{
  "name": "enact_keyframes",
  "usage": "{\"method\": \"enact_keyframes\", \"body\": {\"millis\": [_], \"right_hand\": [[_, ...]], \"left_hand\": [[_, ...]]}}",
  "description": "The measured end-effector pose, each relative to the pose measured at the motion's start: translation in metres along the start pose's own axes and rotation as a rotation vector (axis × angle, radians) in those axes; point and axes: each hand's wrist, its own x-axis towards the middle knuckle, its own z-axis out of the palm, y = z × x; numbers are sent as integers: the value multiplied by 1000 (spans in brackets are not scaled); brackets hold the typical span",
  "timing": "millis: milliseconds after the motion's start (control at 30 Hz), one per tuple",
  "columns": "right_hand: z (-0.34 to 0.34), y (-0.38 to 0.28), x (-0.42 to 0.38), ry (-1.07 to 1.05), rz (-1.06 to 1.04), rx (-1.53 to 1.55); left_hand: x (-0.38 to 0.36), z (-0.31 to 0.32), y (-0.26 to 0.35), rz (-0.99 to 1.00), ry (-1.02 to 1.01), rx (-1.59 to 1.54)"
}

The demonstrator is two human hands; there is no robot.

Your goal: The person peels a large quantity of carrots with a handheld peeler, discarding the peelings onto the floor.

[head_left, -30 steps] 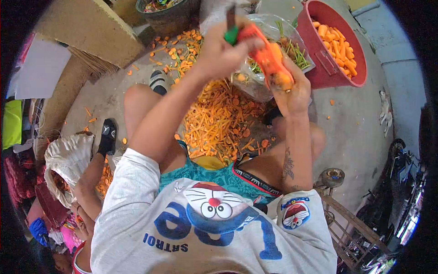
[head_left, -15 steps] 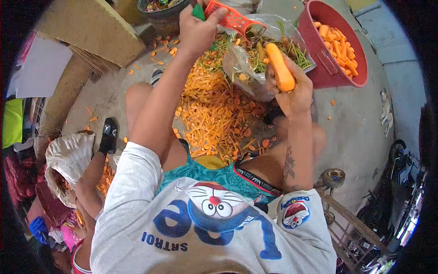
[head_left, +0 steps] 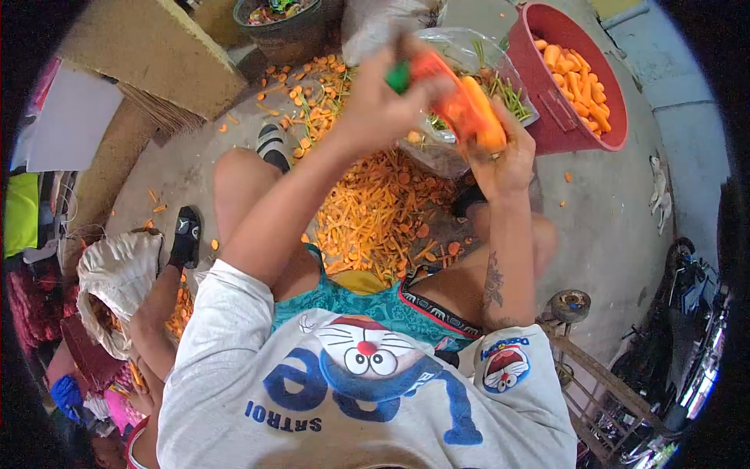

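My left hand [head_left: 383, 102], blurred by motion, is closed around a red-orange peeler [head_left: 434, 72] with a green part near the grip. The peeler lies along a peeled orange carrot [head_left: 478, 95]. My right hand [head_left: 509, 160] grips that carrot from below, tilted, with its far end pointing up and left. Behind the hands sits a clear plastic bag [head_left: 431, 156] with green stems and scraps. A large heap of carrot peelings [head_left: 375, 215] spreads over the floor between my legs.
A red tub [head_left: 551, 117] of peeled carrots [head_left: 580, 82] stands tilted at the right. At the back is a dark bucket [head_left: 291, 39]. Another person's leg [head_left: 156, 316] and a white sack [head_left: 117, 262] are at the left. A metal rack [head_left: 598, 387] stands at lower right.
My left hand has swung right and down, bringing the peeler from above the bag onto the carrot. The right hand keeps the carrot in nearly the same place.
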Motion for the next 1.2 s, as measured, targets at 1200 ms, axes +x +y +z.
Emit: {"method": "enact_keyframes", "body": {"millis": [1200], "right_hand": [[-26, 19, 3, 183, -359, -682]], "left_hand": [[0, 7, 29, -249, -468, 611]]}}
